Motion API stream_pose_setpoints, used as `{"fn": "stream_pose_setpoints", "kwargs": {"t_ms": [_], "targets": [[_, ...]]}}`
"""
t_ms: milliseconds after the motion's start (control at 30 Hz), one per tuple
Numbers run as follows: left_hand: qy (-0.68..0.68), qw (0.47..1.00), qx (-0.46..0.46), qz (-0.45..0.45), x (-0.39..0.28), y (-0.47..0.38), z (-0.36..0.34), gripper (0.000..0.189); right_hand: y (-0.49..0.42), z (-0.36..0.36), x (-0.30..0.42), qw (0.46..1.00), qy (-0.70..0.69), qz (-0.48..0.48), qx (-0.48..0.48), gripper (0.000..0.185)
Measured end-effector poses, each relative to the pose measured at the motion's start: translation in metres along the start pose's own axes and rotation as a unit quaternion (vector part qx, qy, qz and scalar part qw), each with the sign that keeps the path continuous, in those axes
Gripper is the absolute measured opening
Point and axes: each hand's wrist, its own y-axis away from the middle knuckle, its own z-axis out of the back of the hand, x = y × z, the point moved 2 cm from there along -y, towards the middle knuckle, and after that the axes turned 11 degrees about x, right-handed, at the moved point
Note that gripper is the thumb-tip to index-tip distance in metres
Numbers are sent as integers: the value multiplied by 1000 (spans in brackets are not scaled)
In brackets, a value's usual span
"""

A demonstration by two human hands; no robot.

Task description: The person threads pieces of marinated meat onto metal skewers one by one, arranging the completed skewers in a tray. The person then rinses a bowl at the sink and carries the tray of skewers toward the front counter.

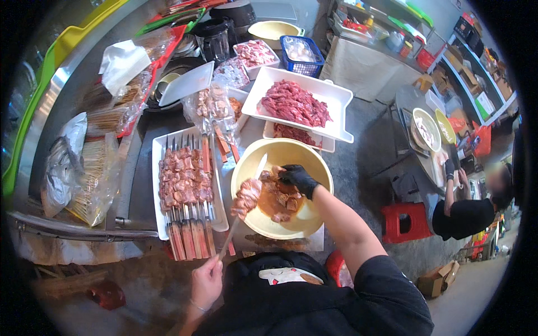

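Note:
A flat metal skewer (227,242) is pinched in my bare left hand (207,282), its blade slanting up over the rim of a large cream bowl (317,222). Chunks of raw meat (246,198) are threaded on that skewer, and its tip shows bare. My right hand (298,178), in a black glove, reaches into the bowl with its fingers at the marinated meat pieces (290,199) in brown liquid. Whether it grips a piece is hard to tell. Left of the bowl, a white tray (221,222) holds several loaded meat skewers (185,180) with wooden handles.
Beyond the bowl, a white tray (256,82) holds sliced red meat (296,103). Bagged skewers (218,105) lie behind the skewer tray. Bamboo sticks (90,180) in plastic are at left, a blue basket (302,67) at back. Another person (462,218) works at a round table at right.

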Motion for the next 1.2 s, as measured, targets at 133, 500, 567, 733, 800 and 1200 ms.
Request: {"fn": "stream_pose_setpoints", "kwargs": {"t_ms": [133,500,567,733,800,1200], "targets": [[-22,999,14,-43,10,15,0,27,21,2,14,920,-362,5,152,19],[92,962,179,-186,81,-62,-12,45,42,-11,48,939,-311,121,86,29],[188,963,146,-130,75,-57,-7,36,36,-13,40,919,-351,153,91,26],[115,975,130,-141,27,-55,3,26,0,-21,-34,895,-399,192,55,29],[89,980,117,-136,26,-70,7,24,-17,-24,-58,878,-459,128,50,31],[118,935,278,-183,56,-151,30,25,14,-50,-26,768,-547,333,-22,40]]}}
